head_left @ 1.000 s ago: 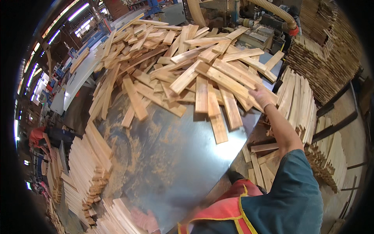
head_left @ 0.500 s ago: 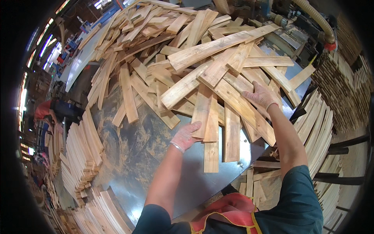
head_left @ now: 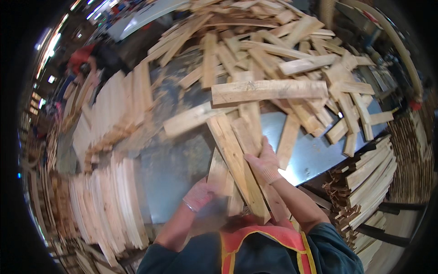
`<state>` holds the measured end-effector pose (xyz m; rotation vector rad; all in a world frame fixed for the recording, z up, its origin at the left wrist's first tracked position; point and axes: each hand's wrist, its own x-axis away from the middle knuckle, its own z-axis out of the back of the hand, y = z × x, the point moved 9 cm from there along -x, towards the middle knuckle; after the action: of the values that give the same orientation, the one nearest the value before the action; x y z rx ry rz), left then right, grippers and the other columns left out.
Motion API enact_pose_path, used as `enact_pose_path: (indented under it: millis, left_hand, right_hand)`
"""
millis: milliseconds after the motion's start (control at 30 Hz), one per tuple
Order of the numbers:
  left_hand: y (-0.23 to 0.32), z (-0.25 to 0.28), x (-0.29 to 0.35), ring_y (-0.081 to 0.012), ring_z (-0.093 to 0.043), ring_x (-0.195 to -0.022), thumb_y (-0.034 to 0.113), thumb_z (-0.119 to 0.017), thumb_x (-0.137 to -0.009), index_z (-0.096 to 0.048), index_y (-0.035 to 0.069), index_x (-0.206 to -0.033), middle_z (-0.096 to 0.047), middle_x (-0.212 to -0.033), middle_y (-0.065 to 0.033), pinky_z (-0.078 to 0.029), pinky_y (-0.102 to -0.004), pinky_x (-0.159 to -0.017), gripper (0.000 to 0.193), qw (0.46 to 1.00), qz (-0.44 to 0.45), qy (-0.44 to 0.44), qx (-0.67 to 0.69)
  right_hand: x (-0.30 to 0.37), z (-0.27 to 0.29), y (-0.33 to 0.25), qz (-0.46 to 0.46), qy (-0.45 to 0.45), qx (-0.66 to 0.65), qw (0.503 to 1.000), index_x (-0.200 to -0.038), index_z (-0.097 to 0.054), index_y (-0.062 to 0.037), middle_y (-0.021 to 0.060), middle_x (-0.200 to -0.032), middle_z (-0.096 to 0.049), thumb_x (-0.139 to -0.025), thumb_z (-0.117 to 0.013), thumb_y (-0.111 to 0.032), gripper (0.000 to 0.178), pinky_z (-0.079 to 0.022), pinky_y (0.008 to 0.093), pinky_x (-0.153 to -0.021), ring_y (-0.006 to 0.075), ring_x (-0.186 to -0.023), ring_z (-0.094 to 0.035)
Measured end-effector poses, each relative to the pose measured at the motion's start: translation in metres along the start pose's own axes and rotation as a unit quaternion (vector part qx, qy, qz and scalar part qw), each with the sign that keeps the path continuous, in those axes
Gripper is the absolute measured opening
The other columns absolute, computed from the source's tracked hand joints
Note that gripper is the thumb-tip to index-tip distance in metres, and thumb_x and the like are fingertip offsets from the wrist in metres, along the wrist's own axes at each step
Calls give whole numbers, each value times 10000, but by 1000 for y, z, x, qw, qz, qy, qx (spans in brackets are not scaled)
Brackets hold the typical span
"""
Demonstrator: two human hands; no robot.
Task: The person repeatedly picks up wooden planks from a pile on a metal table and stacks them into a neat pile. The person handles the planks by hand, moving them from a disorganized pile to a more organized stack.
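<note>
My right hand [head_left: 264, 163], in a pale work glove, is closed round the edge of a wooden board [head_left: 246, 137]. A longer plank [head_left: 236, 162] slants beside that board, its near end close to my red apron [head_left: 264, 233]. My left hand [head_left: 200, 193], gloved too and slightly blurred, grips a shorter board [head_left: 220, 174] by its left side. Just beyond the hands, a plank [head_left: 269, 91] lies crosswise over others, and a blurred board [head_left: 187, 119] sticks out to the left. Some board ends near the apron overlap, so their exact contacts are hidden.
A large loose heap of boards [head_left: 310, 64] covers the far side of the metal table [head_left: 310, 160]. Stacked boards stand at left [head_left: 109, 196] and right [head_left: 372, 173]. A person [head_left: 84, 61] bends at the far left. A hose [head_left: 406, 50] hangs at the far right.
Both hands have drawn boards from the heap toward my body. The view has swung, so the heap now sits farther off and to the right, with the left stacks nearer.
</note>
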<state>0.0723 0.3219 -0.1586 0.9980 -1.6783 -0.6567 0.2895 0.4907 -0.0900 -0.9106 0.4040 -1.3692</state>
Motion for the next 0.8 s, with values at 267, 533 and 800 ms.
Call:
enact_pose_path:
  millis: [267,533,800]
  left_hand:
    - [-31,168,139,-366,-613,-1315,338,-726,-931,-504,10,-1512,-626,-1427,-222,-494,-411,-1108,703,926,16,338,-168]
    - [-61,127,208,-272,-580,-1376,335,-718,-971,-453,44,-1585,-564,-1544,-163,-473,-417,-1139,730,961,-59,267,-33]
    - [-55,165,164,-260,-700,-1119,4,-653,-950,-561,15,-1478,-705,-1285,-129,-571,-394,-996,536,904,-139,215,342]
  right_hand:
    - [13,-157,-113,106,-101,98,984,-1464,-560,-70,275,-1387,-638,-837,-693,-372,708,-489,489,-1102,421,-1309,-604]
    - [119,-168,-175,-11,-254,-7,967,-1336,-666,-33,132,-936,-747,-872,-748,-345,565,-577,346,-887,236,-936,-745]
    - [36,-206,-225,314,-32,231,920,-1321,-669,-61,234,-1197,-701,-798,-764,-347,604,-535,499,-972,391,-1147,-660]
